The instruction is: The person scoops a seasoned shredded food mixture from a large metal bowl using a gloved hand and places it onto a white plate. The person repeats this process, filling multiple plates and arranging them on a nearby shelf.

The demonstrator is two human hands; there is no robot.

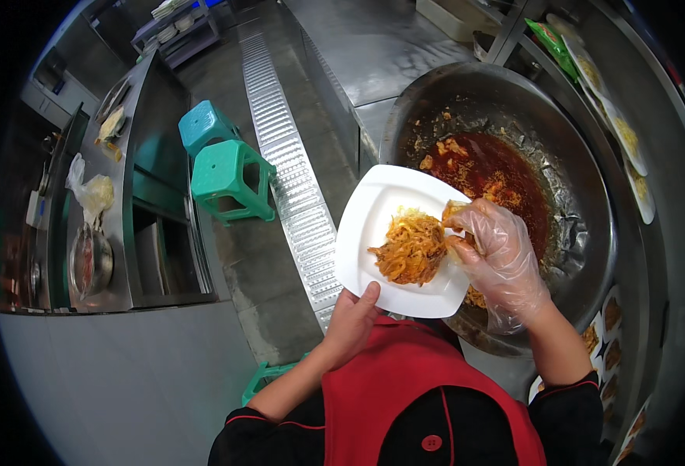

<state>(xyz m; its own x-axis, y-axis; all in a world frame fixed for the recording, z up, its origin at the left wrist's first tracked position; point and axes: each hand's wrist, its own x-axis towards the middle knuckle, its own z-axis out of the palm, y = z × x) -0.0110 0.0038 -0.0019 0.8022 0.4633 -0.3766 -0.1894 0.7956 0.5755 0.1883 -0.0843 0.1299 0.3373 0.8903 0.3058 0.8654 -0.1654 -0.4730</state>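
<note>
My left hand is bare and grips the near rim of a white square plate, thumb on top. A mound of orange-brown shredded food lies on the plate, with some paler shreds at its far edge. My right hand, in a clear plastic glove, is over the plate's right edge and pinches a piece of sauce-coated food between its fingertips. Under and beyond that hand stands a large metal basin holding dark red oily sauce with food bits in it. The plate's right side overlaps the basin.
Two green-blue plastic stools stand left of a metal floor grating. A steel counter lies beyond the basin. Plates of food line the shelf at right; more lie at lower right. A metal bowl sits on the left counter.
</note>
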